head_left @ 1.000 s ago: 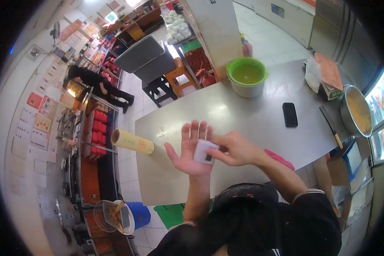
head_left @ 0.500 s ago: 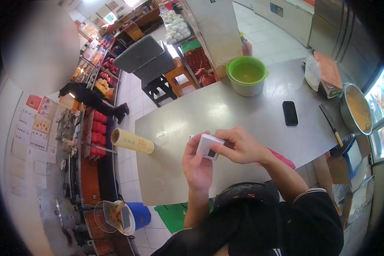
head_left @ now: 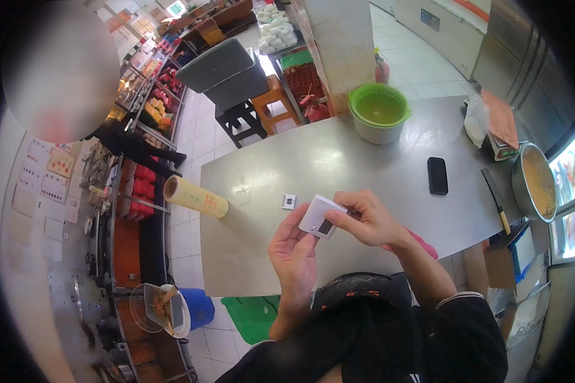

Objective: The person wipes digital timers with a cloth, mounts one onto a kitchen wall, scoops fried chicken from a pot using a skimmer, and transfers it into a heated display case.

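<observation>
A small white case (head_left: 316,214) with rounded edges and a dark window is held above the metal table by both hands. My left hand (head_left: 292,260) grips its left side and lower edge between thumb and fingers. On the other side, my right hand (head_left: 369,219) has its thumb pressed on the face near the dark window, with the fingers curled behind the top right edge. A little white square piece (head_left: 289,202) with a dark centre lies on the table just beyond my left fingertips. What the case contains cannot be seen.
The metal table (head_left: 255,255) bears a film roll (head_left: 196,196), a green colander (head_left: 380,105) in a pale bowl, a black phone (head_left: 437,175), a knife (head_left: 495,201), a scale (head_left: 503,150) and a metal bowl (head_left: 535,182). Pink cloth (head_left: 421,244) lies under my right forearm. Another person (head_left: 134,143) stands at the left shelves.
The white case is tilted a little differently and my fingers have shifted on it. The white square piece, mostly hidden before, now shows fully. The camera view has moved slightly.
</observation>
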Available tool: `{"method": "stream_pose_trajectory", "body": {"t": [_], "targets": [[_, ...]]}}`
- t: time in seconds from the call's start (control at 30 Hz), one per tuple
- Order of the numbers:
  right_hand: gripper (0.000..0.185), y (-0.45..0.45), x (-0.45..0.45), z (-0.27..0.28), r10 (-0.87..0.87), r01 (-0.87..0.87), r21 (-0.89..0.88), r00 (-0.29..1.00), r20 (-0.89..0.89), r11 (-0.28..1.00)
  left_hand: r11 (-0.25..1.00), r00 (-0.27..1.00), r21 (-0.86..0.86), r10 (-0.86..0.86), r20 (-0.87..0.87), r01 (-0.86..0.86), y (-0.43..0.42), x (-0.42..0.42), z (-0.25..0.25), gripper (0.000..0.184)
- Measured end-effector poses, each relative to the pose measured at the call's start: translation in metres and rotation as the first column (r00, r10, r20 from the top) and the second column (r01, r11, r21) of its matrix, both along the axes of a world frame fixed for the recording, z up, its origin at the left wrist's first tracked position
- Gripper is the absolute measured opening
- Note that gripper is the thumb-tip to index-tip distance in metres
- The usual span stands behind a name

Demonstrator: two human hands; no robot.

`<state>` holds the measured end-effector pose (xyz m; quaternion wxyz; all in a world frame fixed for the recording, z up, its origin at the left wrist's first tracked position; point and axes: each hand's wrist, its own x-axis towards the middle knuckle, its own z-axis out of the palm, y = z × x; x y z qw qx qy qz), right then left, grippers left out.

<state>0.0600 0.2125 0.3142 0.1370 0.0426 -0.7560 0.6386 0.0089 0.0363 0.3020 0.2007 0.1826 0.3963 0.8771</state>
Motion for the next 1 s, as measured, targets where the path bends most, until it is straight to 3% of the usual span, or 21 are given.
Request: {"method": "stream_pose_trajectory", "body": {"t": [0.17, 0.43, 1.0], "targets": [[0.026, -0.002, -0.002, -0.009, 0.017, -0.021, -0.115, 0.999, -0.037, 0.993, 0.998, 0.996, -0.034, 0.042, -0.077, -0.044, 0.002, 0.005, 0.005, 0.047], [0.026, -0.003, 0.004, -0.003, 0.117, -0.093, -0.286, 0.991, 0.065, 0.954, 0.995, 0.991, -0.073, 0.066, -0.114, -0.074, 0.0, 0.011, 0.008, 0.047], [0.027, -0.011, 0.007, -0.002, 0.019, -0.018, -0.171, 1.0, 0.008, 0.985, 0.988, 0.985, -0.091, 0.108, -0.135, -0.121, -0.001, 0.011, 0.007, 0.045]]}}
